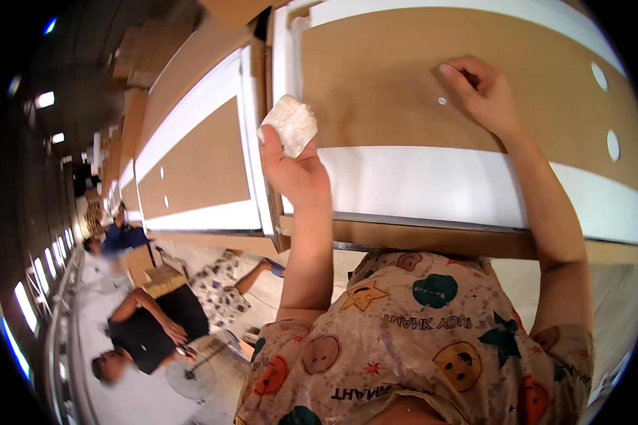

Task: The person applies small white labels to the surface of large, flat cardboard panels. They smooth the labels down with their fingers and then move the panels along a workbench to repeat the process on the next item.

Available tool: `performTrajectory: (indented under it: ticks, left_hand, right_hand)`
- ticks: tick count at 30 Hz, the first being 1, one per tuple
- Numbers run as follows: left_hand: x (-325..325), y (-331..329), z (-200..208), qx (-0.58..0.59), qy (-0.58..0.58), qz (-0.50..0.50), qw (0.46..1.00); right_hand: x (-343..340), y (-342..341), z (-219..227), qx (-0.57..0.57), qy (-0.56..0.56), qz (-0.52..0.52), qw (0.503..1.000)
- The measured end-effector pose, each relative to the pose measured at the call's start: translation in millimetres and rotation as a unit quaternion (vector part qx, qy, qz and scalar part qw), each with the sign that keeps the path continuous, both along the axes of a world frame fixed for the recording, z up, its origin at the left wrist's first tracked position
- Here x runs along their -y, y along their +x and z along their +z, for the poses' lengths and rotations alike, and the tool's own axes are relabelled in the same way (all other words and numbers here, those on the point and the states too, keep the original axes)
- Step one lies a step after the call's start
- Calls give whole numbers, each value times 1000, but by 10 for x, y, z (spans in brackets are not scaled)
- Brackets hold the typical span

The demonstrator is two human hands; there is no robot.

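Observation:
My left hand point(299, 177) is closed on a flat, whitish, rough-edged piece point(290, 126), perhaps a pad of paper or foam; it is held up over the panel's left end. In front of me lies a large brown panel point(376, 85) with a white strip point(418, 180) along its near side. Over the panel's right half is my right hand point(488, 98), its fingers curled together, and whatever they may hold is hidden. A small round white spot point(442, 101) shows on the brown surface just beside those fingers.
Two white ovals point(613, 145) mark the panel's right end. Another brown-and-white panel point(198, 159) stands to the left, beyond a narrow gap. At lower left are a person in a dark top point(166, 322) and a round fan point(191, 375). Farther back is a person in blue point(124, 237).

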State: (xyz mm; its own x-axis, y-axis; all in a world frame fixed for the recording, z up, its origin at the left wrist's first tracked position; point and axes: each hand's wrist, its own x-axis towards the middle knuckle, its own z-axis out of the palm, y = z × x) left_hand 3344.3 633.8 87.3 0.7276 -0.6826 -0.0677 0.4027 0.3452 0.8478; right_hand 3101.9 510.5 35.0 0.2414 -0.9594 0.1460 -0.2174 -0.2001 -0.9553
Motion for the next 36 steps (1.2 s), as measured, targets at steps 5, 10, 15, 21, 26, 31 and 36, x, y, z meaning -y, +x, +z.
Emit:
performTrajectory:
  ticks: [5, 10, 15, 21, 26, 31, 36]
  left_hand:
    - [-1074, 552, 210, 43, 59, 74, 995]
    - [-2811, 583, -60, 13, 280, 233, 931]
    - [-4486, -145, -1250, -151, 363, 394, 831]
    - [-5693, -282, -2170, -186, 353, 438, 805]
    - [-6084, 669, -2591, -324, 290, 316, 843]
    - [-5955, 1736, -2646, -157, 589, -56, 791]
    - [-5815, 2407, -2759, 480, 602, -139, 623]
  right_hand:
    - [143, -96, -112, -47, -37, 4, 998]
    - [-51, -152, -6, -74, -34, 8, 997]
    - [46, -254, -149, -119, -145, 71, 980]
    - [-447, 111, -83, -432, -386, 233, 781]
    - [-645, 527, 301, -556, -320, 135, 755]
    - [-1065, 671, -7, -509, -314, 101, 795]
    - [-785, -72, 450, -585, -200, 232, 751]
